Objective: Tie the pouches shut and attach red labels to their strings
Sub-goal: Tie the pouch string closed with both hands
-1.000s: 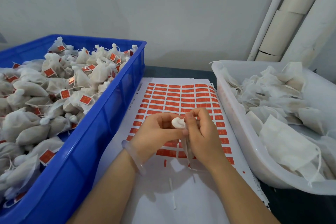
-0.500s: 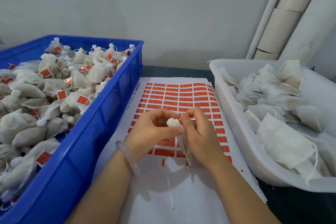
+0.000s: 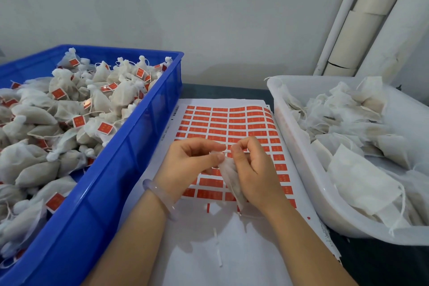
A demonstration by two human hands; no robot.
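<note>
I am holding one pouch (image 3: 232, 181) above the sheet of red labels (image 3: 232, 123). My left hand (image 3: 190, 162) is pinching its gathered neck, and my right hand (image 3: 255, 172) is pinching the string (image 3: 227, 151) just beside it. The knot looks to me like it is closing, so I am aiming to pull the string taut and level, away from the left hand, while squeezing the neck tight. Labelled pouches are lying in the blue crate (image 3: 130, 146) on my left, and untied ones are waiting in the white tub (image 3: 299, 146) on my right.
</note>
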